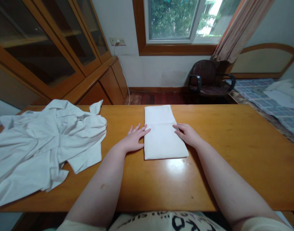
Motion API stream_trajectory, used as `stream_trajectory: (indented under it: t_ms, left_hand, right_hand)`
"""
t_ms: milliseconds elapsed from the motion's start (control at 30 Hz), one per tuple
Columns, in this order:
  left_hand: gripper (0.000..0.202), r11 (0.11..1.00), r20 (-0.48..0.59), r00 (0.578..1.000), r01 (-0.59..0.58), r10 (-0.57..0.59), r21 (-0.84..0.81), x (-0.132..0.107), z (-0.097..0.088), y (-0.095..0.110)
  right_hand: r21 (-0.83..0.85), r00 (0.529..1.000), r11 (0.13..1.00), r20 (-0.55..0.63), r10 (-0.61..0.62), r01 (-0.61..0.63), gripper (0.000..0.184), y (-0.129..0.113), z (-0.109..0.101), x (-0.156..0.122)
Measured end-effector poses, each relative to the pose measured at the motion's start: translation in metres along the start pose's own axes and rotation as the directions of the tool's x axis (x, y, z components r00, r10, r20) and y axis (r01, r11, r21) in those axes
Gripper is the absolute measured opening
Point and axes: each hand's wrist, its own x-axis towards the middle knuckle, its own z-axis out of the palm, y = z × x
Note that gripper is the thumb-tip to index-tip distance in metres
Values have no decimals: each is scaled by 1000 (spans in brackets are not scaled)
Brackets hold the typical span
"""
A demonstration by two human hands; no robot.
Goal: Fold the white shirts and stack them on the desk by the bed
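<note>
A white cloth, folded into a flat rectangle with a crease across it, lies on the wooden table in front of me. My left hand rests at its left edge, fingers spread, with a fingertip on the cloth. At the right edge, my right hand touches the cloth, its fingers stretched out and the thumb a little apart. To the left lies a loose, crumpled heap of white cloth, away from both hands.
The wooden table spans the view. Behind it stand a glass-fronted cabinet at left, a dark office chair, and a bed at right. A window with a pink curtain is above.
</note>
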Motion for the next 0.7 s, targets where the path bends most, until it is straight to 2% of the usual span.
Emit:
stream_trajectory:
  t_ms: [100, 167, 267, 400, 467, 567, 633, 700]
  left_hand:
    - [94, 1000, 60, 998, -6, 6, 5, 1, 3, 2]
    - [94, 999, 11, 1000, -20, 20, 35, 2, 3, 5]
    - [74, 992, -104, 989, -94, 103, 87, 8, 4, 9]
    - [45, 985, -143, 976, -155, 164, 76, 21, 8, 13]
    - [40, 988, -169, 973, -157, 155, 0, 25, 10, 10]
    - [37, 959, -258, 959, -176, 116, -223, 25, 12, 5]
    - [34, 889, -322, 945, -186, 46, -418, 23, 13, 2]
    - [31, 759, -348, 934, -173, -75, -628, 22, 13, 1]
  right_hand:
    - [-38, 1000, 999, -2, 8, -8, 41, 0, 2, 2]
    - [-41, 1000, 999, 6, 24, -24, 41, -1, 1, 3]
    - [-20, 997, 998, 30, 67, -66, 42, -3, -1, 4]
    - [52, 996, 995, 37, 86, -88, 41, 1, -2, 5]
    - [85, 997, 993, 34, 75, -78, 42, 4, -2, 6]
    - [101, 999, 994, 12, 34, -35, 43, 9, -1, 5]
    - [98, 1000, 995, -15, -22, 24, 40, 11, -1, 4]
    - [92, 996, 992, -20, -85, 86, 37, 11, -3, 3]
